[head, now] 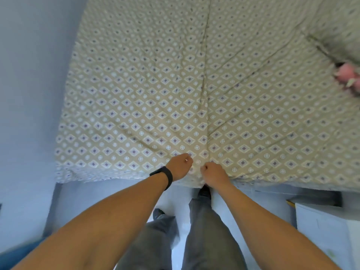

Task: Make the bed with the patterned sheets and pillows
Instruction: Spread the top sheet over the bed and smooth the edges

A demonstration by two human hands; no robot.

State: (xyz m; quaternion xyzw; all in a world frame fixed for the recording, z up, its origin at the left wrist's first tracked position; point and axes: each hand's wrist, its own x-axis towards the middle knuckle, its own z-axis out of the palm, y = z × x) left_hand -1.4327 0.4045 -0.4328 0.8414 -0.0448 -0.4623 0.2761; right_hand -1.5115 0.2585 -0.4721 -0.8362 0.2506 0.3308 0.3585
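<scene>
The patterned sheet [175,90] is spread across the bed, with creases fanning out from its near edge. That edge is gripped by the left hand [180,166] and right hand [213,172], fingers curled tightly into the fabric, side by side.

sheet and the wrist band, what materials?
Patterned sheet: looks like thin woven fabric, probably cotton, matte; it creases into sharp folds toward the left hand and right hand gripping it. Black wrist band: smooth, likely rubber or silicone; too small to be sure.
</scene>
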